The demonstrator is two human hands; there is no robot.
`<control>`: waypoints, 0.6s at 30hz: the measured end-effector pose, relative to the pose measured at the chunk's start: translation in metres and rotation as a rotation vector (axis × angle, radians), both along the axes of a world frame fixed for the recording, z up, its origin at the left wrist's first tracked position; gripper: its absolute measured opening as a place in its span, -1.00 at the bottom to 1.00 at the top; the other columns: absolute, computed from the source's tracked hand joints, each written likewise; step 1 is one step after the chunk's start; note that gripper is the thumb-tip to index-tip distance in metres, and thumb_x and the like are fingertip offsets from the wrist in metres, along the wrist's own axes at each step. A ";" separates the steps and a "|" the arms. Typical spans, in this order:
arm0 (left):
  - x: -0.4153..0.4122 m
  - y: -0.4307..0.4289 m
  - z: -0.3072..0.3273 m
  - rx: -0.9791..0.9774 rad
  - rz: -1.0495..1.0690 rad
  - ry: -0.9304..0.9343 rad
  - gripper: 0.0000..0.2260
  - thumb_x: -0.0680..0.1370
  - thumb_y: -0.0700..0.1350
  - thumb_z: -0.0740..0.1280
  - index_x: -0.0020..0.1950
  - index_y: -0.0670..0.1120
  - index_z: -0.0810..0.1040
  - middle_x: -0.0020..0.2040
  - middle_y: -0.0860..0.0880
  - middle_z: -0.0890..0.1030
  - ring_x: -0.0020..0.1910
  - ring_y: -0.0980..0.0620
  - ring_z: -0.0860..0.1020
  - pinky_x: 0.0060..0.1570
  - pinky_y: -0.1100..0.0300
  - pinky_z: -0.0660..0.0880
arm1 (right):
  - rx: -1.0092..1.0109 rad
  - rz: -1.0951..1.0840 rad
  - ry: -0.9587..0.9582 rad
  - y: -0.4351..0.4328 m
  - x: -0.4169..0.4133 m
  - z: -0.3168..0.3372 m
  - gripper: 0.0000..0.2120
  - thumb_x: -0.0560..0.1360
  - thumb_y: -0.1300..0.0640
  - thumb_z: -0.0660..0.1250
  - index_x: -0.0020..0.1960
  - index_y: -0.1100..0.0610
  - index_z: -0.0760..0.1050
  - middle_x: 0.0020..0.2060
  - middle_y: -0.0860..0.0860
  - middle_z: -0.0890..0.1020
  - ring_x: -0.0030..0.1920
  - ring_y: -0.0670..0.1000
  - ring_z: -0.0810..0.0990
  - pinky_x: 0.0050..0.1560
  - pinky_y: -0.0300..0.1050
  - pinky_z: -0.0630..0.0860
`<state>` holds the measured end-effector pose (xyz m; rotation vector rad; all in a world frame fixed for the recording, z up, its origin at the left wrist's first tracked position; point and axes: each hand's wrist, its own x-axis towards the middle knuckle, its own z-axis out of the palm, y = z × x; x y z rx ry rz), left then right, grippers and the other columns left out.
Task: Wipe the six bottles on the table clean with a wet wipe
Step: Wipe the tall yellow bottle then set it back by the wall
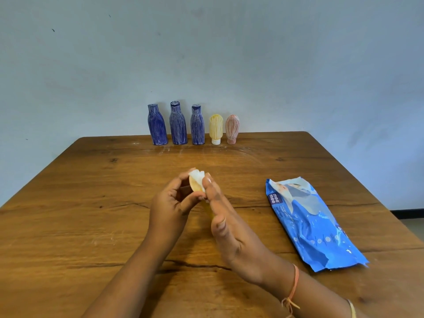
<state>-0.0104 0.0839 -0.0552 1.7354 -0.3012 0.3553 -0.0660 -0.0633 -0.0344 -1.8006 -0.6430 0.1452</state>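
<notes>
**Yellow bottle being wiped mid-table**

The left hand [171, 203] is gripping a small yellow bottle [194, 187] above the wooden table [91, 203], while the right hand [226, 223] is pressing a white wet wipe [197, 176] against it. Beyond this bottle, three blue bottles [177, 125], another yellow bottle [216, 128] and a pink bottle [232, 129] are standing in a row. The blue wipes pack [314, 226] is lying to its right.

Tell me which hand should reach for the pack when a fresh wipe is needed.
Right, probably. The wipes pack lies on the table on that side, beside the right hand. The left hand grips the yellow bottle and would have to cross over.
</notes>
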 end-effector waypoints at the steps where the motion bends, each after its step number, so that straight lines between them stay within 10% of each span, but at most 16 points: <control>1: 0.000 -0.002 0.000 0.005 -0.021 0.014 -0.44 0.21 0.41 0.37 0.12 0.19 0.48 -0.06 0.22 0.65 -0.03 0.24 0.60 -0.09 0.41 0.48 | 0.016 -0.007 0.004 -0.001 0.001 0.000 -0.02 0.24 -0.58 -0.18 0.49 -0.06 -0.19 0.49 -0.21 -0.15 0.41 -0.38 -0.17 0.27 -0.60 -0.08; 7: -0.001 -0.019 0.007 0.143 -0.172 0.029 -0.46 0.31 0.13 0.49 0.23 0.15 0.40 0.12 0.04 0.43 0.10 0.21 0.48 0.08 0.38 0.46 | 0.094 -0.110 0.098 -0.011 0.018 0.008 -0.17 0.15 -0.64 -0.13 0.33 -0.29 -0.09 0.45 -0.25 -0.04 0.41 -0.37 -0.10 0.33 -0.55 -0.05; 15: 0.001 -0.028 0.014 -0.109 -0.179 0.177 -0.50 0.33 -0.23 0.46 0.22 0.00 0.43 -0.03 0.07 0.63 -0.10 0.22 0.61 -0.13 0.34 0.54 | -0.075 -0.169 -0.078 -0.017 0.008 -0.005 -0.09 0.24 -0.58 -0.24 0.45 -0.15 -0.29 0.46 -0.24 -0.30 0.43 -0.31 -0.28 0.50 -0.11 -0.16; 18: 0.002 -0.028 0.012 -0.106 -0.169 0.192 -0.54 0.21 -0.16 0.48 0.02 -0.05 0.37 -0.27 0.04 0.64 -0.27 0.20 0.57 -0.27 0.31 0.52 | 0.040 -0.238 0.039 -0.022 0.017 0.002 0.00 0.11 -0.66 -0.20 0.44 -0.20 -0.16 0.48 -0.20 -0.05 0.43 -0.30 -0.08 0.35 -0.51 0.01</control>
